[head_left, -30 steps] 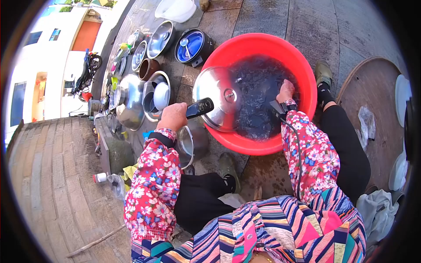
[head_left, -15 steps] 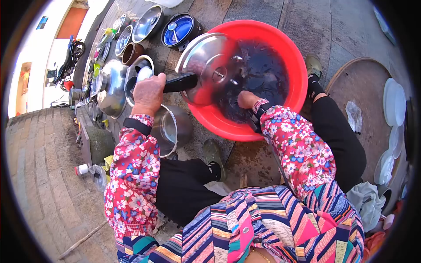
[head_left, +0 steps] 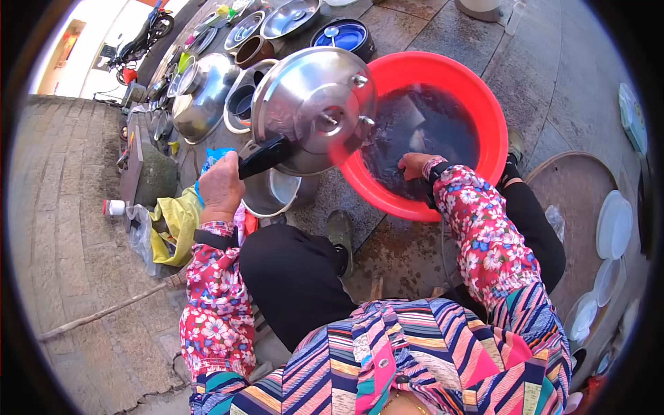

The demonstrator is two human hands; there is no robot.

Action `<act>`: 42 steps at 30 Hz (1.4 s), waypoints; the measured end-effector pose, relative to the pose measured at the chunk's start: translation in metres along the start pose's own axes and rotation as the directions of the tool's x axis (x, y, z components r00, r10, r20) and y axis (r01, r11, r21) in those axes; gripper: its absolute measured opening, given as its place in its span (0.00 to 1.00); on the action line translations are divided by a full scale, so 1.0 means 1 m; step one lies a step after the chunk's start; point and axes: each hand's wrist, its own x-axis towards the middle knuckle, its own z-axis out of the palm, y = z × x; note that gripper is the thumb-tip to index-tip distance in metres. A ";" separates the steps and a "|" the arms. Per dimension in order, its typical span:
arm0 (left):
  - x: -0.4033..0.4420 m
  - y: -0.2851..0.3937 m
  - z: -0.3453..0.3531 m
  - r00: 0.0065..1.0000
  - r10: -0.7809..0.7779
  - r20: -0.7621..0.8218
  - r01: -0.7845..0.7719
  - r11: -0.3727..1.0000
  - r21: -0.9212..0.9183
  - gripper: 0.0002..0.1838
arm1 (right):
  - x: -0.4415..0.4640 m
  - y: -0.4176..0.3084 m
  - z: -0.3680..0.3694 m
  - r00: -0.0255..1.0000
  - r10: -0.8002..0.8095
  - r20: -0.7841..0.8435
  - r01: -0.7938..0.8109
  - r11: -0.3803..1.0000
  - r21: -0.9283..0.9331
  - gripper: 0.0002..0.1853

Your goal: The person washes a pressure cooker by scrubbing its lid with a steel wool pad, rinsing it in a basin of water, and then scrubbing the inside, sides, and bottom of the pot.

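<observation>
My left hand [head_left: 222, 187] grips the black handle [head_left: 265, 156] of a steel pressure cooker lid [head_left: 304, 104]. The lid is tilted, its outer face with knob and valves toward me, and its right edge overlaps the rim of the red plastic basin [head_left: 490, 104]. Dark, murky water [head_left: 443, 138] fills the basin. At the water's near side is my right hand [head_left: 415, 166], fingers curled inward; whatever they hold, if anything, I cannot make out. A pale grey patch shows in the water just beyond it, too unclear to name. Below the lid stands a steel pot [head_left: 273, 194].
At the upper left stand a large steel bowl [head_left: 204, 97], a blue-lined pot [head_left: 339, 36] and several other vessels. Right of my leg lies a round wooden board [head_left: 570, 187] with plastic lids [head_left: 614, 225]. A yellow bag [head_left: 173, 225] and a stick [head_left: 104, 315] are at left.
The lid has swung left and up, from over the basin's water to mostly beside it, still in my left hand. My right hand stays low at the water. The view has shifted.
</observation>
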 end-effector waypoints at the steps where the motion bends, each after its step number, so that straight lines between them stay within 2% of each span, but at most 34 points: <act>1: -0.013 -0.004 0.012 0.996 -0.076 0.038 0.078 0.996 -0.047 0.07 | -0.016 -0.009 -0.015 0.995 0.066 0.080 -0.060 0.996 -0.071 0.26; 3: -0.034 -0.010 0.037 0.973 -0.168 0.156 0.186 0.977 -0.107 0.08 | -0.023 0.006 -0.009 0.974 0.172 0.150 -0.169 0.985 -0.032 0.25; 4: -0.043 -0.013 0.054 0.961 -0.195 0.196 0.224 0.965 -0.137 0.09 | -0.022 0.013 0.000 0.973 0.194 0.121 -0.182 0.978 -0.105 0.25; 5: -0.051 -0.017 0.070 0.945 -0.210 0.252 0.260 0.948 -0.186 0.10 | -0.021 0.017 0.013 0.974 0.209 0.091 -0.190 0.965 -0.179 0.25; 6: -0.054 -0.024 0.089 0.932 -0.207 0.298 0.276 0.937 -0.212 0.12 | -0.018 0.021 0.023 0.990 0.141 -0.001 -0.141 0.985 -0.101 0.23; 9: -0.074 -0.023 0.126 0.893 -0.221 0.392 0.351 0.887 -0.300 0.15 | -0.013 -0.005 0.025 0.977 0.210 -0.017 -0.211 0.971 -0.116 0.20; 10: -0.080 -0.021 0.137 0.880 -0.224 0.420 0.378 0.865 -0.331 0.16 | -0.011 -0.013 0.027 0.979 0.203 0.024 -0.199 0.973 -0.121 0.18; 12: -0.087 -0.018 0.158 0.883 -0.222 0.413 0.394 0.829 -0.397 0.18 | -0.013 -0.036 0.022 0.989 0.139 0.059 -0.126 0.973 -0.193 0.14; 16: -0.097 -0.005 0.173 0.906 -0.201 0.374 0.392 0.731 -0.559 0.15 | -0.030 -0.036 0.008 0.933 0.302 0.196 -0.201 0.889 -0.412 0.15; 18: -0.100 -0.001 0.187 0.903 -0.188 0.386 0.398 0.701 -0.592 0.15 | -0.047 -0.028 0.004 0.902 0.424 0.083 -0.349 0.828 -0.440 0.15; 20: -0.101 -0.003 0.189 0.891 -0.230 0.391 0.430 0.705 -0.565 0.15 | -0.055 -0.018 0.003 0.883 0.467 -0.039 -0.434 0.783 -0.447 0.15; 22: -0.104 -0.009 0.188 0.902 -0.227 0.368 0.414 0.700 -0.582 0.16 | -0.049 0.017 0.033 0.912 0.387 -0.135 -0.403 0.789 -0.464 0.15; 23: -0.107 -0.009 0.189 0.910 -0.227 0.347 0.398 0.716 -0.574 0.18 | -0.046 0.014 0.028 0.922 0.386 0.015 -0.332 0.812 -0.480 0.14; 24: -0.107 -0.009 0.179 0.900 -0.232 0.370 0.415 0.719 -0.558 0.20 | -0.047 0.004 0.021 0.913 0.402 0.067 -0.317 0.805 -0.501 0.14; 25: -0.109 -0.008 0.177 0.898 -0.252 0.360 0.426 0.697 -0.576 0.19 | -0.038 0.024 0.033 0.902 0.430 0.041 -0.337 0.760 -0.556 0.13; 26: -0.111 -0.007 0.177 0.896 -0.276 0.349 0.440 0.669 -0.599 0.19 | -0.042 0.015 0.031 0.915 0.389 -0.109 -0.367 0.688 -0.625 0.11; 27: -0.108 -0.006 0.177 0.890 -0.286 0.354 0.452 0.645 -0.616 0.19 | -0.043 0.012 0.026 0.923 0.362 -0.128 -0.360 0.698 -0.619 0.10; 29: -0.110 -0.001 0.179 0.907 -0.287 0.307 0.419 0.683 -0.598 0.19 | -0.043 0.010 0.019 0.934 0.296 -0.199 -0.354 0.717 -0.600 0.08; 30: -0.108 0.000 0.178 0.916 -0.282 0.287 0.400 0.710 -0.580 0.20 | -0.049 0.005 0.012 0.965 0.185 -0.187 -0.261 0.768 -0.585 0.07; 31: -0.106 0.001 0.173 0.910 -0.316 0.269 0.415 0.700 -0.582 0.21 | -0.056 -0.002 0.003 0.981 0.069 -0.183 -0.162 0.811 -0.562 0.06; 33: -0.098 0.004 0.176 0.894 -0.303 0.331 0.449 0.586 -0.675 0.25 | -0.062 -0.001 -0.009 0.980 0.104 -0.168 -0.165 0.900 -0.404 0.06; 35: -0.086 0.007 0.169 0.931 -0.313 0.190 0.340 0.547 -0.765 0.26 | -0.082 -0.037 -0.038 0.965 0.064 -0.254 -0.133 0.956 -0.262 0.10; 36: -0.083 0.011 0.170 0.925 -0.315 0.214 0.359 0.536 -0.764 0.25 | -0.089 -0.042 -0.047 0.948 0.004 -0.317 -0.068 0.979 -0.193 0.13; 37: -0.081 0.010 0.163 0.898 -0.316 0.305 0.433 0.517 -0.738 0.26 | -0.096 -0.049 -0.054 0.934 0.092 -0.346 -0.107 0.994 -0.025 0.15; 38: -0.082 0.010 0.162 0.886 -0.286 0.365 0.463 0.503 -0.730 0.27 | -0.102 -0.054 -0.062 0.925 0.248 -0.287 -0.159 0.941 0.300 0.16; 41: -0.083 0.000 0.173 0.846 -0.168 0.505 0.521 0.458 -0.720 0.31 | -0.123 -0.059 -0.092 0.945 0.234 -0.227 -0.006 0.708 0.706 0.18; 42: -0.086 0.002 0.180 0.826 -0.120 0.551 0.543 0.434 -0.719 0.33 | -0.138 -0.070 -0.098 0.934 0.163 -0.319 0.137 0.661 0.738 0.18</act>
